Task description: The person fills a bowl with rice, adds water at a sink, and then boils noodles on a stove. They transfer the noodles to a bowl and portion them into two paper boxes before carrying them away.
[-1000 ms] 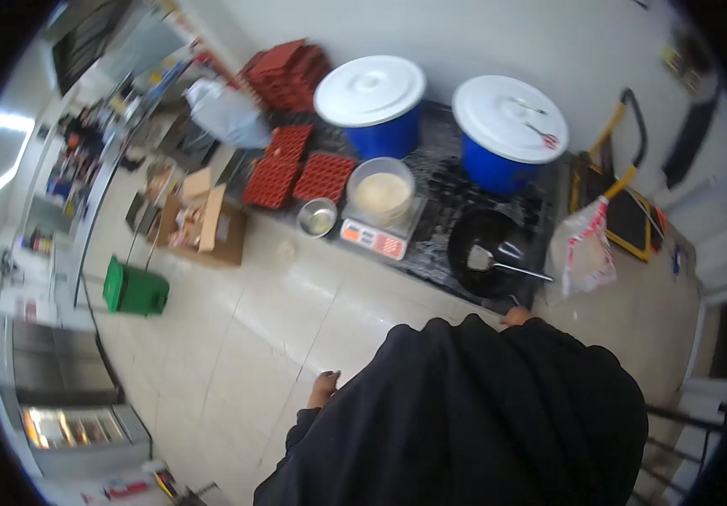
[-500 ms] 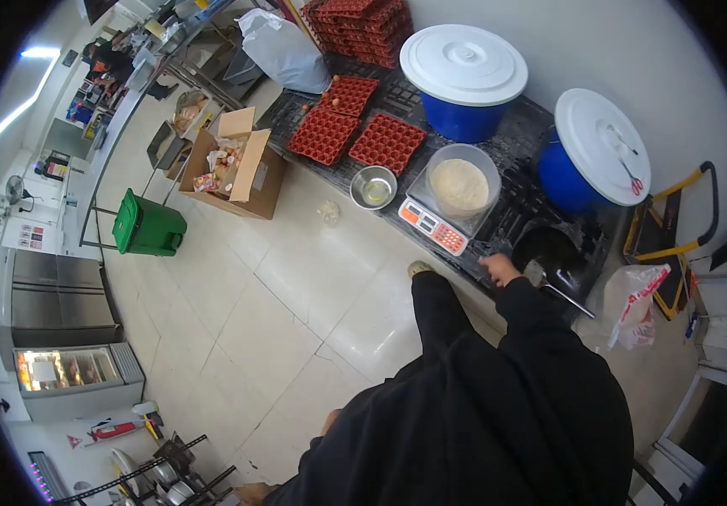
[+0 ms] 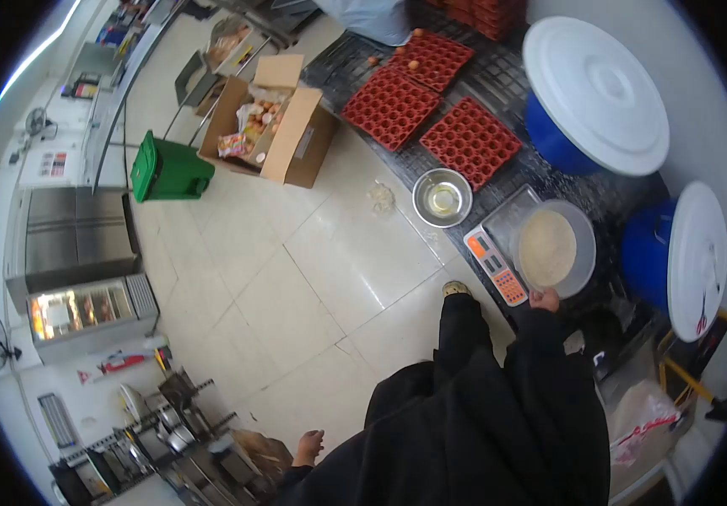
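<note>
At the near rim of a clear round tub, my right hand has its fingers closed on the edge. Pale powder fills much of the tub, which sits on a scale with an orange and white keypad. Just left of the scale is a steel bowl with a little clear, yellowish content. My left hand hangs low over the floor, away from the table, its fingers loosely bent and nothing visible in it.
Red egg trays and two blue bins with white lids stand on the black table. On the floor are an open cardboard box with eggshells and a green bin. A plastic bag lies at the lower right.
The view has shifted and turned. My right hand has moved from beside the dark pan to the tub's rim. My left hand has come into fuller view.
</note>
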The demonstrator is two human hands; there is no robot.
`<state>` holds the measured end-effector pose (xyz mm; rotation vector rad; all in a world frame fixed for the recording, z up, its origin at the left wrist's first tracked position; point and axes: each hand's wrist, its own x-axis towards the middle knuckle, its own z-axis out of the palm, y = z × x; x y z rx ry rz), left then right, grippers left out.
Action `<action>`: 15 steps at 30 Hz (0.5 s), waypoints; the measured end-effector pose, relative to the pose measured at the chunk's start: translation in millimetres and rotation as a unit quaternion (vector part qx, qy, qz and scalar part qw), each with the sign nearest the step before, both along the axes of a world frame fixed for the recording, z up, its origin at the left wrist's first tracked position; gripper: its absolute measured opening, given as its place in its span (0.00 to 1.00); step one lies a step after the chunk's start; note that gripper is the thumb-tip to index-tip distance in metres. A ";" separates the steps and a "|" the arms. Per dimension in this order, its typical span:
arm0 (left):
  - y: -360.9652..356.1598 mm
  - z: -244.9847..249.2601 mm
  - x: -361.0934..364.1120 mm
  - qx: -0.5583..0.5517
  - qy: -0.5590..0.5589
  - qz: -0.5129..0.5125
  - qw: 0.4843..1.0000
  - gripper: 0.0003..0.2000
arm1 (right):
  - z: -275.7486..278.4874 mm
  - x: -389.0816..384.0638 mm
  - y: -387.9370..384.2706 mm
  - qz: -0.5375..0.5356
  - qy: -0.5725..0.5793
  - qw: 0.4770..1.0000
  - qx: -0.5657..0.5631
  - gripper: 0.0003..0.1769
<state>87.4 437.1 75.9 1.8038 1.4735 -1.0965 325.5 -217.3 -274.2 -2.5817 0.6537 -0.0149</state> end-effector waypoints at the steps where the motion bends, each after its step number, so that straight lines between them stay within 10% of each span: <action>1: -3.8 3.0 2.1 -0.005 0.001 0.021 1.000 0.24 | 41.8 11.8 9.9 -0.002 0.015 1.000 0.008 0.19; 4: -24.2 30.0 47.0 -0.020 0.091 -0.150 0.984 0.23 | 93.4 33.0 10.8 -0.026 -0.051 0.997 -0.047 0.18; 6: -2.3 7.7 37.6 -0.018 0.060 -0.060 0.996 0.24 | 133.3 60.1 10.3 -0.010 -0.096 0.992 0.081 0.18; 7: 3.9 -3.5 33.4 -0.020 0.040 -0.011 0.999 0.24 | 86.2 50.4 -12.7 0.075 -0.119 0.983 -0.119 0.18; 9: -7.0 16.0 56.9 0.015 0.007 -0.015 1.000 0.24 | 96.5 58.7 -23.0 0.173 0.069 0.980 -0.069 0.17; 11: 7.3 -3.2 40.2 0.017 -0.033 0.016 0.999 0.24 | 46.7 67.3 -85.7 0.690 0.069 0.702 -0.164 0.16; 15: 19.8 -28.7 -41.2 0.026 -0.045 0.104 0.993 0.24 | 131.6 70.9 -23.4 0.486 0.323 0.808 -0.078 0.12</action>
